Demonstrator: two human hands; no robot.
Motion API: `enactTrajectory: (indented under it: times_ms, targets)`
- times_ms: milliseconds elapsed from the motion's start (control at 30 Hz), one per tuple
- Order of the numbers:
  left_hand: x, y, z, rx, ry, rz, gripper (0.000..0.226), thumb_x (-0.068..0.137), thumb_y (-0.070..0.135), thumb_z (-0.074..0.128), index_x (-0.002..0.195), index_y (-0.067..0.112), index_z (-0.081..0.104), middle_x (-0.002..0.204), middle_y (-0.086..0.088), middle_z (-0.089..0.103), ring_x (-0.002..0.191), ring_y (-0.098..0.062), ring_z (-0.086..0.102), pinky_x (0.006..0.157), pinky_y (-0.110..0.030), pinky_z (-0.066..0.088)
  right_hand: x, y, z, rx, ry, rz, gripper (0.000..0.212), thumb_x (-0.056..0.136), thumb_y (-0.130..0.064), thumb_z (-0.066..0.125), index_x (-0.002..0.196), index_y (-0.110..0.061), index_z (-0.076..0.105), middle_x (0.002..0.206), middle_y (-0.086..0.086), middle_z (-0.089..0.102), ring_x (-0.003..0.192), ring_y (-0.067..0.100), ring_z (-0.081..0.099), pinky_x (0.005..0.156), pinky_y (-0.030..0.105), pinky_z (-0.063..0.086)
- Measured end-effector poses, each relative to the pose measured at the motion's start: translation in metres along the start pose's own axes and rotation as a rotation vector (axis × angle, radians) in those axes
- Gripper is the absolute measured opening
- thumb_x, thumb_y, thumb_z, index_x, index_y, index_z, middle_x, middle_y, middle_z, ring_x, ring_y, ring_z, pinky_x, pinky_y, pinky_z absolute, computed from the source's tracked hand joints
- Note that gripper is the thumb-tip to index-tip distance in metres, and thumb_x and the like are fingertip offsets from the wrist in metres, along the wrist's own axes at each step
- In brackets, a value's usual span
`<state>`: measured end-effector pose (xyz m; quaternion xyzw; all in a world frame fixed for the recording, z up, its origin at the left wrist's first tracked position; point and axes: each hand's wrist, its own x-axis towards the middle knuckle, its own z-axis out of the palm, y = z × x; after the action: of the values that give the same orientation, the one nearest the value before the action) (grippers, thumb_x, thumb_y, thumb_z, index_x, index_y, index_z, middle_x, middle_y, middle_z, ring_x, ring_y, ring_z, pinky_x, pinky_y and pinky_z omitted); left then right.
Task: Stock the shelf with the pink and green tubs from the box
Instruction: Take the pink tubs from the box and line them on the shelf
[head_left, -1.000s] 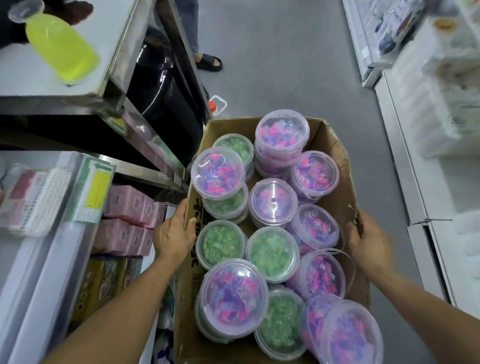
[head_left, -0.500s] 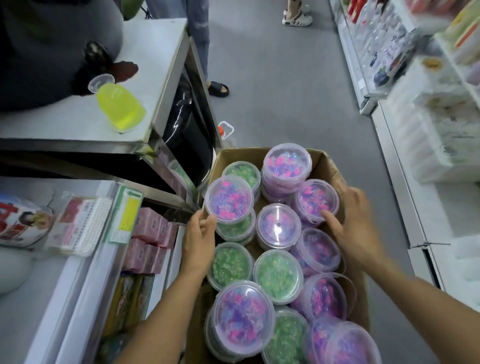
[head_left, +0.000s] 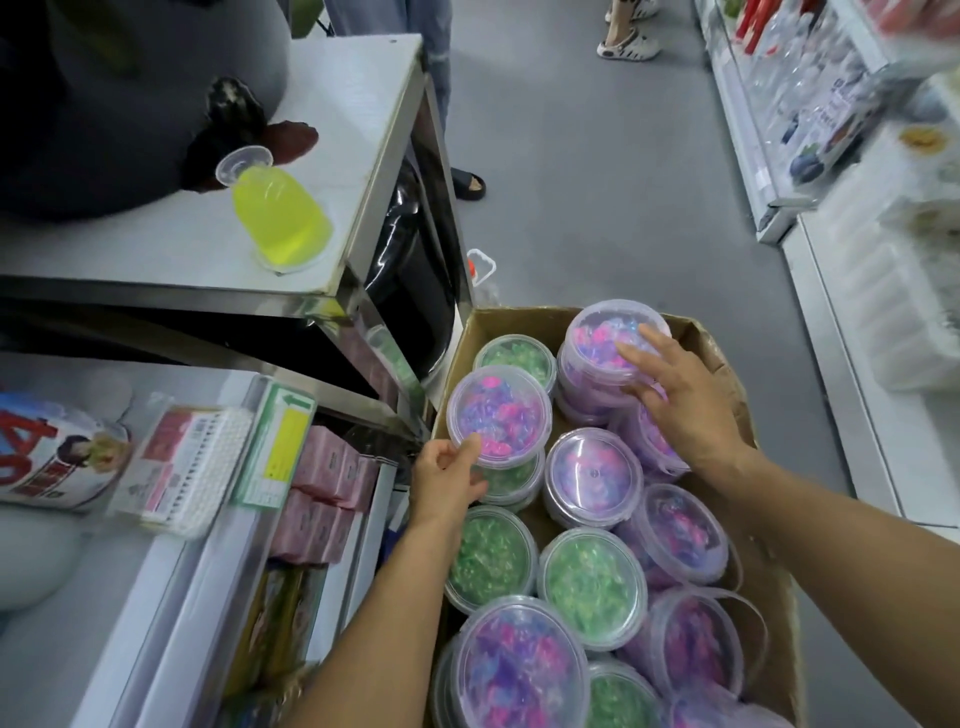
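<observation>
A cardboard box (head_left: 769, 613) on the floor holds several clear lidded tubs of pink-purple and green pieces. My left hand (head_left: 449, 480) grips the near edge of a pink tub (head_left: 506, 410) stacked on a green one at the box's left side. My right hand (head_left: 680, 395) lies over the far stack, its fingers spread on the lid of the top pink tub (head_left: 602, 332). Green tubs (head_left: 592, 584) sit in the middle and near rows. The shelf (head_left: 208, 561) stands to the left of the box.
A steel counter (head_left: 343, 171) at upper left carries an overturned yellow bottle (head_left: 278, 215) and a person's dark sleeve. Pink packets (head_left: 324, 488) fill the left shelf. White shelving (head_left: 831, 322) lines the right. Feet of other people (head_left: 626, 41) stand on the grey floor.
My right hand has moved from the box's right wall up onto the far pink tub. My left hand left the box's left edge and took hold of the left pink tub. The view tilted up.
</observation>
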<state>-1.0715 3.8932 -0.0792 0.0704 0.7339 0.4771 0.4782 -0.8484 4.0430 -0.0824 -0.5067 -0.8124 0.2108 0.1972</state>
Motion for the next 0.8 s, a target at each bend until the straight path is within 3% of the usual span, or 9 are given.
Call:
enactTrajectory:
  times_ms: [133,200,367,500,633,800]
  targets:
    - [-0.008,0.007,0.003,-0.067,-0.027,-0.05,0.025,0.085,0.031,0.07,0.092,0.012,0.057,0.119,-0.013,0.059,0.11,-0.029,0.058,0.085,-0.042,0.054,-0.008,-0.014,-0.015,0.092,0.047,0.051,0.039,0.091,-0.019,0.063,0.129,-0.024,0.061,0.144,-0.003,0.048,0.127,0.018,0.046,0.102,0.019,0.029]
    - [-0.021,0.011,0.002,-0.078,-0.007,-0.048,0.023,0.083,0.03,0.071,0.087,0.013,0.056,0.118,-0.014,0.062,0.107,-0.028,0.06,0.085,-0.044,0.054,-0.016,-0.024,-0.026,0.18,0.077,0.06,0.038,0.088,-0.018,0.067,0.126,-0.023,0.063,0.14,-0.004,0.052,0.125,0.013,0.048,0.103,0.018,0.032]
    - [-0.08,0.012,-0.015,-0.172,0.048,-0.039,0.025,0.084,0.024,0.071,0.099,0.012,0.055,0.11,-0.012,0.065,0.093,-0.024,0.065,0.06,-0.03,0.057,-0.049,-0.041,-0.058,0.399,0.017,0.065,0.036,0.082,-0.022,0.074,0.117,-0.029,0.067,0.124,-0.014,0.059,0.117,0.011,0.056,0.102,0.037,0.046]
    - [-0.145,0.004,-0.035,-0.308,0.105,-0.001,0.038,0.08,0.024,0.074,0.109,0.016,0.05,0.111,-0.01,0.063,0.091,-0.025,0.066,0.051,-0.027,0.055,-0.089,-0.059,-0.092,0.512,-0.06,0.02,0.037,0.079,-0.021,0.075,0.114,-0.029,0.068,0.119,-0.012,0.061,0.111,0.016,0.058,0.1,0.039,0.048]
    - [-0.223,-0.019,-0.058,-0.351,0.143,0.06,0.058,0.077,0.035,0.076,0.128,0.022,0.051,0.124,-0.01,0.059,0.103,-0.027,0.063,0.069,-0.034,0.056,-0.14,-0.085,-0.13,0.554,-0.102,-0.058,0.034,0.079,-0.01,0.075,0.111,-0.021,0.07,0.11,-0.011,0.059,0.094,0.001,0.063,0.093,0.032,0.053]
    - [-0.337,-0.048,-0.082,-0.408,0.148,0.139,0.044,0.082,0.039,0.07,0.12,0.024,0.054,0.112,-0.005,0.064,0.095,-0.022,0.066,0.073,-0.033,0.056,-0.217,-0.123,-0.176,0.585,-0.194,-0.176,0.034,0.076,-0.012,0.077,0.109,-0.018,0.07,0.101,-0.018,0.063,0.094,0.014,0.066,0.087,0.029,0.054]
